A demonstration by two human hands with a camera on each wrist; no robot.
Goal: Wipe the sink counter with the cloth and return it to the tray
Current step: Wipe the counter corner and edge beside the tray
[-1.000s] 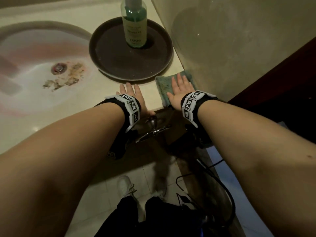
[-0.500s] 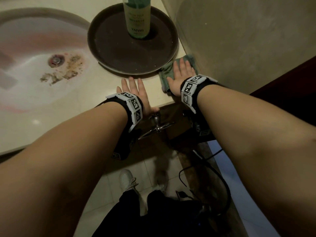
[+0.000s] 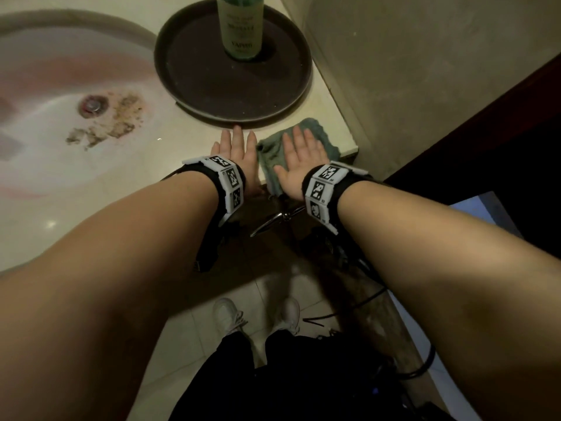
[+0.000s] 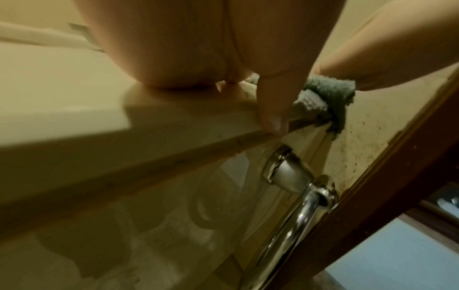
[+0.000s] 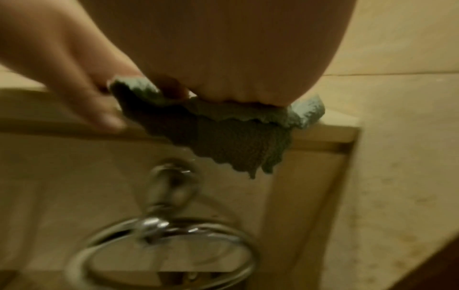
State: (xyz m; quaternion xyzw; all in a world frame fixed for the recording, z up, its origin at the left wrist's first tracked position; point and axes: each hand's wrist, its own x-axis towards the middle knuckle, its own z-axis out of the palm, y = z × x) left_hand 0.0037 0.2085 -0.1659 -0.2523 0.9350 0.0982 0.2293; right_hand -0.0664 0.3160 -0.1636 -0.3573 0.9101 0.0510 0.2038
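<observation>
The right hand (image 3: pixel 299 165) lies flat, its fingers (image 3: pixel 299 138) straight and a little apart, pressing the green terry cloth (image 3: pixel 323 138) on the cream stone tabletop (image 3: pixel 182 153) near the front corner. One edge of the cloth hangs over the tabletop edge. The left hand (image 3: pixel 235 148) rests flat just beside it, fingers straight, middle fingertip at the rim of the round dark brown tray (image 3: pixel 212 86). A green bottle (image 3: pixel 241 25) stands on the tray.

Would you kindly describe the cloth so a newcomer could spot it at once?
Start at the round dark tray beside the sink basin. Just in front of it, at the counter's corner by the wall, the right hand presses flat on the cloth: the only soft, teal, rumpled thing there.
</observation>
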